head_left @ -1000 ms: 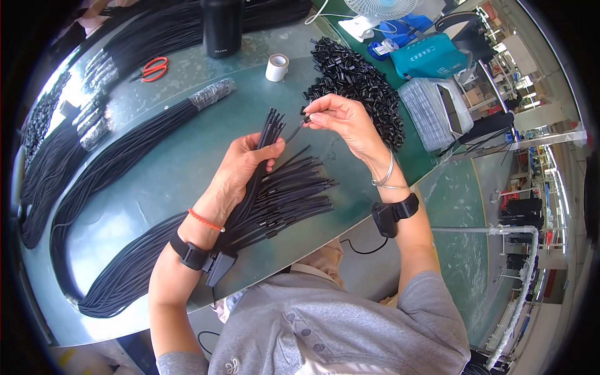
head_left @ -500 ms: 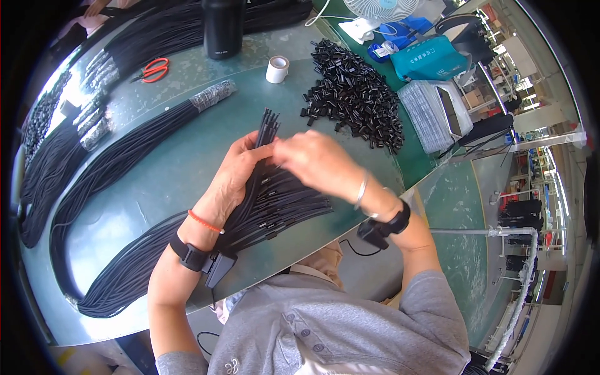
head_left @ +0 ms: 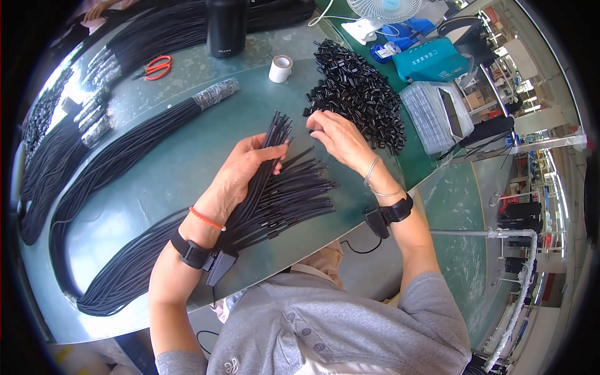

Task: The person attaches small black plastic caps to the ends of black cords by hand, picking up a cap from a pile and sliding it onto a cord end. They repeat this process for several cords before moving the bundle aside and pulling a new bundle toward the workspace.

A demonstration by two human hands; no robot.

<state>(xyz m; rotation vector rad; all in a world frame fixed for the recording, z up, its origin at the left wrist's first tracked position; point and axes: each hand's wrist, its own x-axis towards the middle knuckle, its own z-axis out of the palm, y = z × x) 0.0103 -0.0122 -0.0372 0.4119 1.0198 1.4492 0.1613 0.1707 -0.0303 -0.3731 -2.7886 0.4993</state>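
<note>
Head view: the left hand (head_left: 250,164) gripped a bunch of black cables (head_left: 279,129) while the right hand (head_left: 338,139) hung beside a heap of short black sleeves (head_left: 359,94).
The left fingers were clamped around the cables just below their tips, a hold that likely kept the ends gathered and exposed toward the right hand. The right fingers were curled, tips near one another; whether they pinched anything could not be told. The loose heap sat close by, presumably for a short reach. The fanned cable ends (head_left: 303,195) lay separate from the gripped bunch, near the front edge of the desk (head_left: 156,164). Beyond the hands, open room stretched up to the white tape roll (head_left: 280,73), with the red-handled scissors (head_left: 156,67) well apart.
</note>
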